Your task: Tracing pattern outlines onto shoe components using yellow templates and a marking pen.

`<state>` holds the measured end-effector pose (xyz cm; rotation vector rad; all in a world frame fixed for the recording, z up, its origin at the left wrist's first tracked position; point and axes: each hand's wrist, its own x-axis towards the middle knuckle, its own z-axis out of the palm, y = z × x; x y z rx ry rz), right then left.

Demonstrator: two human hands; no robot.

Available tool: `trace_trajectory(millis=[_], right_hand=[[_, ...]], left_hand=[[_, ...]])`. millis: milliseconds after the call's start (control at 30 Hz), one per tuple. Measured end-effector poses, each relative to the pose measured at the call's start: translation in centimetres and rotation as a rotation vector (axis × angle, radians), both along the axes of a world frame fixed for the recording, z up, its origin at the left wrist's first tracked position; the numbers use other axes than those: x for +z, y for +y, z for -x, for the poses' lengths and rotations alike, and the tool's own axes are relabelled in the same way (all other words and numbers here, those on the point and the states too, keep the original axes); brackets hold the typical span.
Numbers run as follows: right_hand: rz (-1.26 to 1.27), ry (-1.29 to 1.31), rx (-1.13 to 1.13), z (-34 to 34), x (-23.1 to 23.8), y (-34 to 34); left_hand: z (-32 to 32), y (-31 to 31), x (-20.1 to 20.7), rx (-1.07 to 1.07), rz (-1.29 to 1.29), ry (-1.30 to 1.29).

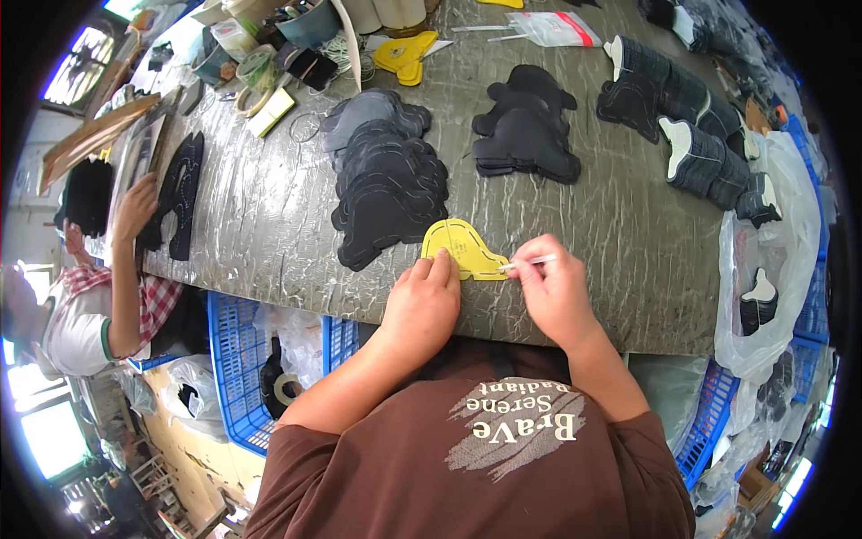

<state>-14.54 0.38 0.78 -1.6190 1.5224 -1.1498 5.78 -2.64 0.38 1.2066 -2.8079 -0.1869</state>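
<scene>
Toward the near edge of the worktop (637,301), the yellow template (460,241) lay beside overlapping black cut pieces (391,189). The left hand (424,301), fingers close together, pressed it down; the right hand (551,286) pinched a slim white pen (539,260), its tip at the template's right end.

A dark brown T-shirt (377,476) with short sleeves (294,460) bears a grey streaked patch (510,462) and pale lettering (523,428)

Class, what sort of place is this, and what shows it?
Probably a small manufacturing workshop: stacked black shaped pieces, a yellow template under the left hand, and blue plastic crates beside the worktable.
</scene>
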Motion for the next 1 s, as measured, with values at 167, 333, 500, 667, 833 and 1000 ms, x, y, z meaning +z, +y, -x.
trace_trajectory(millis=[167,333,500,667,833,1000], right_hand=[[0.124,-0.090,-0.135,2.3,-0.7,-0.7],[-0.310,-0.152,-0.064,2.8,-0.7,-1.2],[-0.301,0.165,0.102,1.6,-0.4,-3.6],[-0.247,0.481,0.150,-1.8,0.2,-5.6],[-0.166,0.473,0.111,-2.7,-1.2,-5.6],[-0.284,0.220,0.120,-3.4,1.0,-5.0]], left_hand=[[-1.1,-0.6,0.6,-0.022,-0.075,0.185],[-2.0,-1.4,1.8,0.003,-0.066,0.297],[-3.7,-2.6,1.8,0.241,0.224,0.571],[-7.2,-3.2,-0.4,0.676,-0.090,1.228],[-10.1,-3.9,-1.7,0.797,-0.226,1.442],[-11.9,-3.9,-3.6,0.897,-0.432,1.819]])
